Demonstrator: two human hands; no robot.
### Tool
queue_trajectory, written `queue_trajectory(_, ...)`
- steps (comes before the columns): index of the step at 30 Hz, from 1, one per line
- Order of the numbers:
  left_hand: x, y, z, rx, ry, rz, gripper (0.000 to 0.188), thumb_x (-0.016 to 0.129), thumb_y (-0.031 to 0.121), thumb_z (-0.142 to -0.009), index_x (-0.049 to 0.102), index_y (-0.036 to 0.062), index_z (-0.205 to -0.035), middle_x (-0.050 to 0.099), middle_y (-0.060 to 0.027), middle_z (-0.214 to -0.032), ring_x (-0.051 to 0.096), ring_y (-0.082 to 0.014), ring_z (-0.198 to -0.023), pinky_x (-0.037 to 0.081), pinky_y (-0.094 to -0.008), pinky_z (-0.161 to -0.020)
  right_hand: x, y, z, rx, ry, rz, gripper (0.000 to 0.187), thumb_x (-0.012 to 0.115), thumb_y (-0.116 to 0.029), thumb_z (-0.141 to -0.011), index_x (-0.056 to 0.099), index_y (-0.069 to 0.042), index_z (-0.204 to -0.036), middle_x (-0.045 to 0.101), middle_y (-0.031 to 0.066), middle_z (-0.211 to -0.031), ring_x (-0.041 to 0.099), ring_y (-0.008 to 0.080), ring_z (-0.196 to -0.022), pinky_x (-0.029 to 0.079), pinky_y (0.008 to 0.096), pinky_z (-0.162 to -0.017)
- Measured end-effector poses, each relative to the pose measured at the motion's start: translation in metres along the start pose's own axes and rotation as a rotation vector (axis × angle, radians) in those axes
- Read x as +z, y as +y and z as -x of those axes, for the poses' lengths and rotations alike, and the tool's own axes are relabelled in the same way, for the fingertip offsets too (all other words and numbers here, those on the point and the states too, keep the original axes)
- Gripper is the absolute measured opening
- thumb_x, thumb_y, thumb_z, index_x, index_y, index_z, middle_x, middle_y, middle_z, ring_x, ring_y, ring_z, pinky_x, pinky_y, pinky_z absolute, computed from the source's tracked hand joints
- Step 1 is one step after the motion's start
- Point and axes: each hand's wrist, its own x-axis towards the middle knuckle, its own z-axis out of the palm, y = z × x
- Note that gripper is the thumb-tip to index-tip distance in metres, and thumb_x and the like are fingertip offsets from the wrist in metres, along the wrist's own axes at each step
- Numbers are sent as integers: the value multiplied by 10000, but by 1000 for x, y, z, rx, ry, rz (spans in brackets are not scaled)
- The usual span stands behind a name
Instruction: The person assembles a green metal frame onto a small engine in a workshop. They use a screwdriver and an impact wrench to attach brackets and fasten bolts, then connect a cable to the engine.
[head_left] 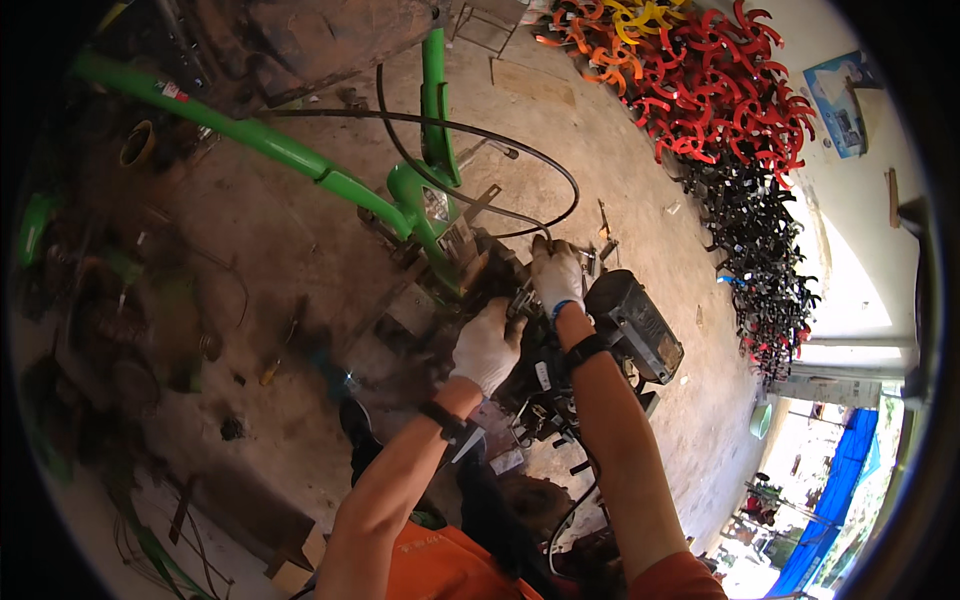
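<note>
Both my hands wear white work gloves and are over a dark engine-driven machine with a green tubular frame (330,178). My right hand (557,277) is closed at the fingertips, where a long black cable (568,178) runs into them. Just below and to the left, my left hand (486,347) curls its fingers at a small metal part (522,300) on the machine; what they grip is largely hidden. Beside my right wrist sits a black boxy engine housing (640,325). Levers and wires crowd the space under my forearms.
Red and orange curved blades (715,90) are heaped along the wall at the far right, with black ones (755,255) nearer. A rusty metal panel (320,45) stands at the top left. A screwdriver (270,372) lies on the concrete floor (640,215), left of the machine.
</note>
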Motion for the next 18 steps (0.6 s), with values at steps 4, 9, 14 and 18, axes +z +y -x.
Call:
queue_trajectory(4,-13,-10,-12,-31,-143,29,314,723,264,-1025,653,40,-1232,750,-292,-1005,719,-515,-952,573,-573,-786,18,28,-6,-4,-41,-575,440,546,-444,-1124,686,-39,-1225,749,161,-1038,732,279,-846,573,402,-728)
queue_trajectory(9,-14,-17,-17,-75,-189,213,385,688,322,-1043,666,28,-1290,753,-310,-1051,721,-528,-1031,578,-547,-863,31,26,2,78,23,-1046,449,554,-497,-1142,651,-59,-1158,690,21,-924,602,113,-761,494,287,-665)
queue_trajectory(14,-3,-27,-22,-98,-258,301,520,664,369,-1057,629,-9,-1412,725,-363,-1201,693,-526,-1190,548,-535,-1000,48,21,-16,234,231,-1235,440,576,-546,-1122,612,-112,-1055,630,24,-843,587,151,-719,498,321,-656)
queue_trajectory(18,-13,-30,-21,-82,-331,251,635,635,412,-1074,527,-20,-1527,692,-374,-1320,651,-523,-1302,522,-546,-1064,42,26,-30,197,112,-1099,461,587,-580,-1110,566,-163,-915,563,16,-744,564,183,-660,502,353,-637)
